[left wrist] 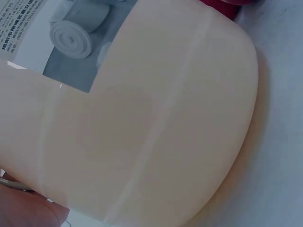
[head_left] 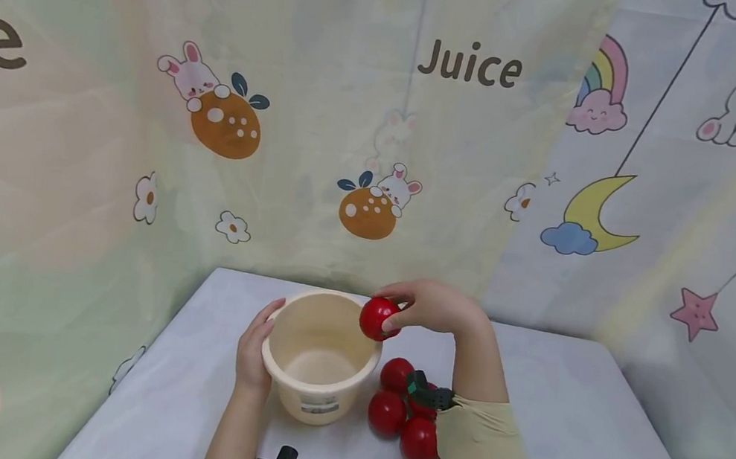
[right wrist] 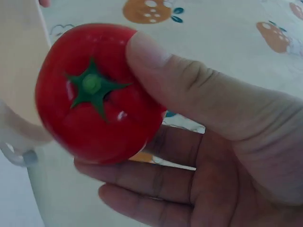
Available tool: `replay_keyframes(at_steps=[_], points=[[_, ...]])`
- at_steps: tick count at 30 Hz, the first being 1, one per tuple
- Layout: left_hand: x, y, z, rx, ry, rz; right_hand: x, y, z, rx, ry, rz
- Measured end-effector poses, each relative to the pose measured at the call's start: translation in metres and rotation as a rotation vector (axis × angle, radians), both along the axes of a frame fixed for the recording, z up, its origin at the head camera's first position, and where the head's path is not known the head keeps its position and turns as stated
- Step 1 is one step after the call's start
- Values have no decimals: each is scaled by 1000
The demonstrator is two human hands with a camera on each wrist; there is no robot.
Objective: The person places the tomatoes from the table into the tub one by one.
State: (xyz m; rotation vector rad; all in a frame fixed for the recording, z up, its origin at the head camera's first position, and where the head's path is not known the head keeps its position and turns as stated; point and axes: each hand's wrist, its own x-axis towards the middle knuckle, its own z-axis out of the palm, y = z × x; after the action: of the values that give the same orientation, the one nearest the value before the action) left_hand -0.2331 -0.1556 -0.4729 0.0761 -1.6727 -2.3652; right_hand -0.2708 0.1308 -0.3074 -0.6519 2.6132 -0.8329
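A red tomato (head_left: 377,319) with a green star-shaped calyx is pinched between the thumb and fingers of my right hand (head_left: 434,307). It is held at the right rim of a cream plastic bucket (head_left: 316,403), overlapping that rim in the head view. Up close in the right wrist view, the tomato (right wrist: 102,127) faces the camera stem-first, my thumb lying across its side. My left hand (head_left: 254,352) holds the bucket's left side, fingertips up at the rim. In the left wrist view the bucket wall (left wrist: 142,132) fills most of the picture, with a fingertip (left wrist: 42,210) at the lower corner.
Several more tomatoes (head_left: 387,413) lie clustered on the white table (head_left: 562,429) right of the bucket, partly under my right forearm. A printed label (head_left: 319,405) is on the bucket's front. A patterned cloth curtain (head_left: 327,105) hangs around the table's back and sides.
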Motion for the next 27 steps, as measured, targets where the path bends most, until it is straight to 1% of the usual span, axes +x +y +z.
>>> replay_keyframes(at_steps=[6, 10, 14, 18, 24, 27], points=[[-2, 1, -1, 3, 21, 12, -8, -33, -3, 108, -50, 1], [-2, 1, 0, 9, 5, 5, -12, -56, -5, 165, -70, 34], [-1, -1, 0, -20, -20, 7, -19, -80, -12, 160, -145, 104], [0, -3, -2, -58, -36, 17, -29, -96, -26, 141, -235, 164], [1, -1, -4, -101, -50, 23, -37, -107, -45, 102, -401, 213], [2, 0, -3, -105, -42, 27, -39, -110, -51, 81, -450, 211]])
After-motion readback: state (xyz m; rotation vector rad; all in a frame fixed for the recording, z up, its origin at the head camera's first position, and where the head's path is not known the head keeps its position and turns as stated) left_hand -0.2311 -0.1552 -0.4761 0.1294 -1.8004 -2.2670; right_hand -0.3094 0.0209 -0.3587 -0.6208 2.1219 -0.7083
